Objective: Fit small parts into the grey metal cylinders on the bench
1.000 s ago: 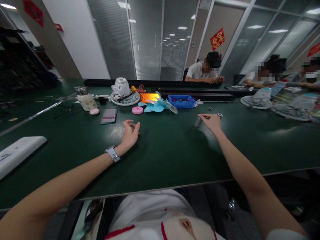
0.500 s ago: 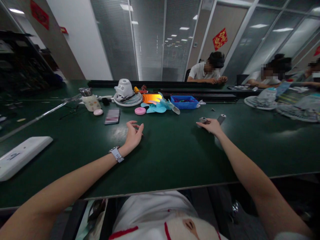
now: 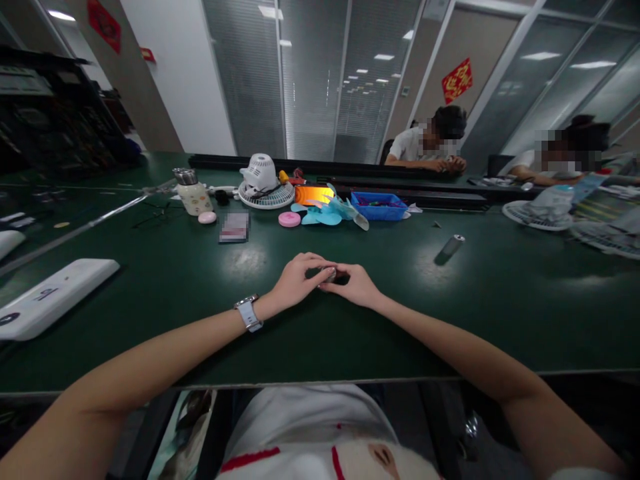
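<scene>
My left hand (image 3: 295,277) and my right hand (image 3: 356,285) meet at the middle of the green table (image 3: 165,293). Both pinch a small silver cylindrical part (image 3: 331,273) between their fingertips, just above the tabletop. A watch with a white strap (image 3: 249,312) sits on my left wrist. A second grey cylinder (image 3: 449,247) lies alone on the table, well to the right of my hands.
At the back stand a white fan body on its grille (image 3: 264,185), a turquoise fan blade (image 3: 330,213), a blue tray (image 3: 378,205), a pink disc (image 3: 289,219) and a small bottle (image 3: 193,193). A white flat device (image 3: 53,297) lies left. Two people work across the table.
My right hand has carried one cylinder from the right side to the table's middle, leaving the other lying there. My left hand closed in and took hold of the same part.
</scene>
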### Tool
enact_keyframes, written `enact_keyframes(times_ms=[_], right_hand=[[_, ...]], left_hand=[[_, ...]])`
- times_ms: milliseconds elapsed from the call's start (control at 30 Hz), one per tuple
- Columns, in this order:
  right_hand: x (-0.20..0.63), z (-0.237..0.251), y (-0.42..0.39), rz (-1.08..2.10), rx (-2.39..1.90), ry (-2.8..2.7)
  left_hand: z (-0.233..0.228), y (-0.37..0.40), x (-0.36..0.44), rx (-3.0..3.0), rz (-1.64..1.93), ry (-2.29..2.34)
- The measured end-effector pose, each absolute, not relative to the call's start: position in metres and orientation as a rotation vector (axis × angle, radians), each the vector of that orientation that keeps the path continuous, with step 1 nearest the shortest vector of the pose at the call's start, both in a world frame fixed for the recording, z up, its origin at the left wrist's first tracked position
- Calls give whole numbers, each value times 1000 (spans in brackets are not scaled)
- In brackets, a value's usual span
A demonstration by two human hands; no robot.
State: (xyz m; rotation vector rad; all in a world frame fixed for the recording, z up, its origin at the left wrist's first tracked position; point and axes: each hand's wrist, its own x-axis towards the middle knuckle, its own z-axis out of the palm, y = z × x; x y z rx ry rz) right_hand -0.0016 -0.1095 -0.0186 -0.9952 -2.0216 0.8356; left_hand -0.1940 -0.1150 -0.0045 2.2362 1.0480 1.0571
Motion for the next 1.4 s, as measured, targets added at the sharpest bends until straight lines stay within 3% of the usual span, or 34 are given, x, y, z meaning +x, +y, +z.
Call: enact_keyframes(times_ms=[333,567,900,1000,1133,1200,1333,1400], right_hand=[[0,-24,-111,833,-992,-2018],[24,-22,-96,805,-1083,-1816],[177,-37,-21,258,-1790,-1379],[174,-35,-27,165,-1884,-1349],[115,-14,-66,-279,-1660,-1446],[74,-7,-86,-172,-1457,-1746],[3,-10,-101,449,-1242,-2234],[-17,-16,-96,519,-1269,-2279]], left_hand=[[3,-100,-211,2145,1175,1185],[-31,-82,-237,2304,798,1387],[-36,-82,-234,2295,812,1416],[-33,-83,-232,2090,983,1462],[-33,-80,-229,1794,1164,1566],[-35,-79,-228,1738,1206,1585],[-39,-80,-227,1710,1273,1576],[-37,-78,-228,1707,1285,1587]])
